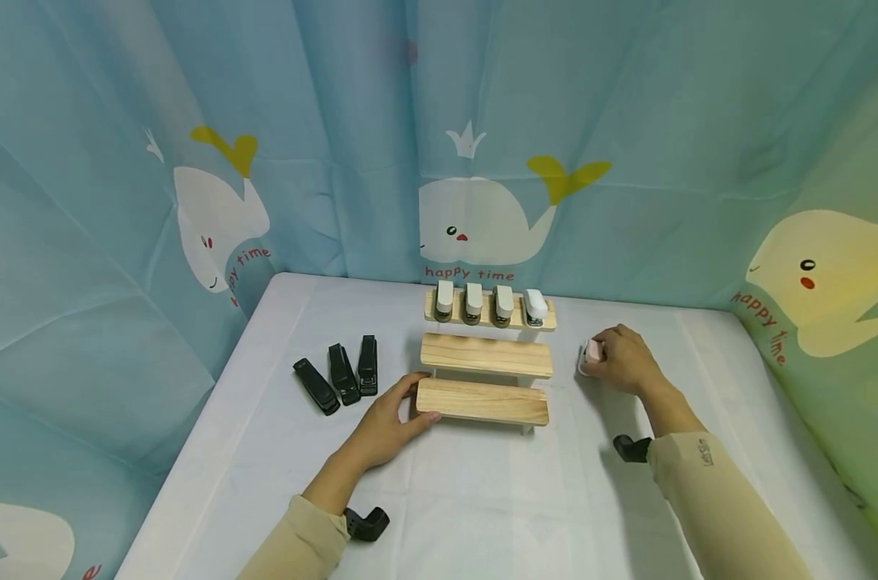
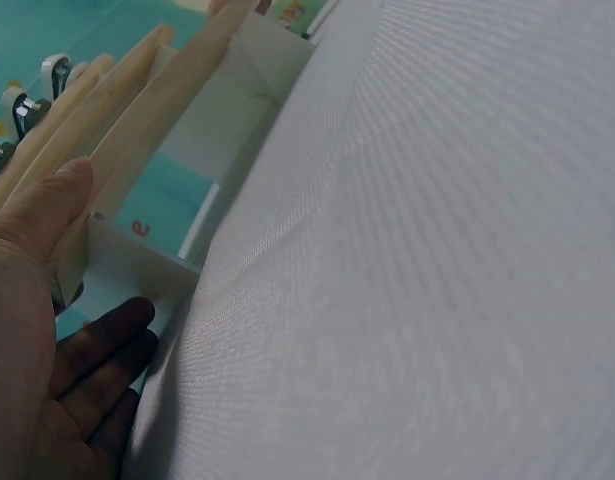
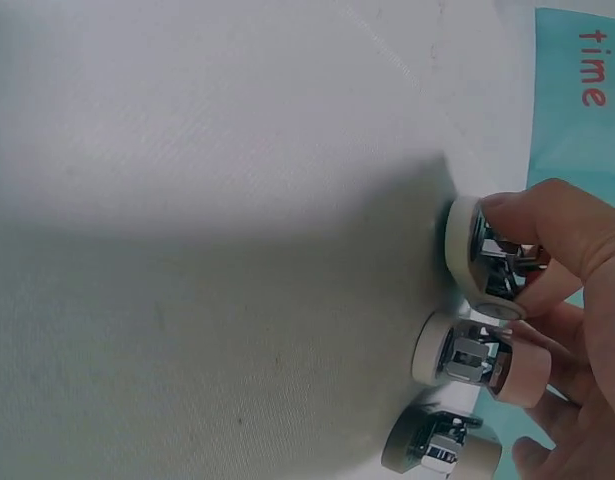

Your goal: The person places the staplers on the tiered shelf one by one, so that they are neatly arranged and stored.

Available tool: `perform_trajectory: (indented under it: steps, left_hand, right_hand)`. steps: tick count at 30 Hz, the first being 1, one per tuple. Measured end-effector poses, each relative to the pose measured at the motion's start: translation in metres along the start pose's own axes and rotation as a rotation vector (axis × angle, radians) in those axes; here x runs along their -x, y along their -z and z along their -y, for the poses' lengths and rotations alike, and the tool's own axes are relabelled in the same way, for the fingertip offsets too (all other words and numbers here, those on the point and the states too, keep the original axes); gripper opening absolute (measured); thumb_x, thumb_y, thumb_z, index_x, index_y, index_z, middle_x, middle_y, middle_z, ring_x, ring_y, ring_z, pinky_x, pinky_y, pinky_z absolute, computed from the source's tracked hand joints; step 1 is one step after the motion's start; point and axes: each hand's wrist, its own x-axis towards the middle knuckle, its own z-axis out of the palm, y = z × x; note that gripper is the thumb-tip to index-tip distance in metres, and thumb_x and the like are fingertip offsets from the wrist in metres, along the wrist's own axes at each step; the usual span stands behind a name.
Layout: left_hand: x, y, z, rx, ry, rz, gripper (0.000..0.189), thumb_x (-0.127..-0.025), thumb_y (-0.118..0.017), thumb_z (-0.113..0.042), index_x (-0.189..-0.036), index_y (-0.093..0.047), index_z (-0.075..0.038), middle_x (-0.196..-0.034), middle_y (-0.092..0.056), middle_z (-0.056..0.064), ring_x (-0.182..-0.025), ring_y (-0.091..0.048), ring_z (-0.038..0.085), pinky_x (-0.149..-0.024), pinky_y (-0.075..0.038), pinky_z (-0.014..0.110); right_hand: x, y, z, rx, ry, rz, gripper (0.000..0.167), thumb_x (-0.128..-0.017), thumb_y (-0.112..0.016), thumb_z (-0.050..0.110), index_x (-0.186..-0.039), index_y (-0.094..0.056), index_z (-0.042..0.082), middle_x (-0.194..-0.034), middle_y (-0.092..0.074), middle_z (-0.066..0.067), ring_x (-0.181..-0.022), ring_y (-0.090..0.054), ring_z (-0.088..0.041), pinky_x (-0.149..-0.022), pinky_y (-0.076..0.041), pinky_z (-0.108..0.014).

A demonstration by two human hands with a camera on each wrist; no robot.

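Here, stapler (image 3: pixel 484 258) in right hand (image 1: pixel 624 361)

A curtained-off workspace is seen; whether it belongs to a home or an office cannot be told. The table (image 1: pixel 453 491) is covered in white cloth (image 1: pixel 243 451). Behind it and along both its sides, fabric curtains (image 1: pixel 366 121) are hung, printed with cartoon whales (image 1: pixel 475 213) and "happy time" lettering (image 1: pixel 470 275). On it, small staplers (image 1: pixel 473 300) are arranged on a tiered wooden stand (image 1: pixel 486 354).
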Motion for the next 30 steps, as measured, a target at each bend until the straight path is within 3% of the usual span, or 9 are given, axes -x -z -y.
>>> perform_trajectory:
  steps: [5,14,25,30]
  left_hand:
    - [0.000,0.000,-0.001,-0.001,0.004,0.006,0.070,-0.091,-0.071,-0.063,-0.151,-0.044,-0.039,-0.150,-0.057,0.000,-0.149,-0.045,0.025,-0.122,-0.034,0.057]
    - [0.001,0.000,-0.003,-0.004,-0.005,-0.001,0.069,-0.091,-0.070,-0.063,-0.151,-0.044,-0.039,-0.150,-0.057,0.000,-0.148,-0.046,0.026,-0.121,-0.035,0.058]
    - [0.002,-0.001,-0.002,-0.004,0.002,-0.004,0.068,-0.091,-0.070,-0.064,-0.149,-0.044,-0.042,-0.150,-0.058,-0.001,-0.148,-0.046,0.026,-0.121,-0.035,0.059]
    - [0.002,-0.001,-0.003,-0.006,-0.001,-0.009,0.068,-0.091,-0.071,-0.063,-0.149,-0.045,-0.041,-0.149,-0.058,-0.001,-0.148,-0.046,0.026,-0.121,-0.035,0.059]
  right_hand:
    - [0.004,0.001,0.003,-0.032,0.000,-0.019,0.062,-0.083,-0.080,0.024,-0.127,-0.060,-0.014,-0.125,-0.058,-0.033,-0.117,-0.052,-0.051,-0.101,-0.042,-0.064]
    - [0.011,0.011,0.017,-0.156,-0.058,-0.027,0.064,-0.086,-0.080,0.024,-0.135,-0.055,-0.009,-0.123,-0.064,-0.031,-0.106,-0.058,-0.041,-0.086,-0.048,-0.052]
    - [0.019,0.020,0.032,-0.208,-0.060,-0.012,0.065,-0.091,-0.076,0.025,-0.142,-0.051,-0.006,-0.140,-0.055,-0.033,-0.124,-0.054,-0.047,-0.100,-0.045,-0.065]
    - [0.022,0.023,0.039,-0.219,-0.040,-0.030,0.065,-0.092,-0.076,0.025,-0.144,-0.050,-0.006,-0.140,-0.055,-0.031,-0.121,-0.056,-0.045,-0.096,-0.047,-0.062]
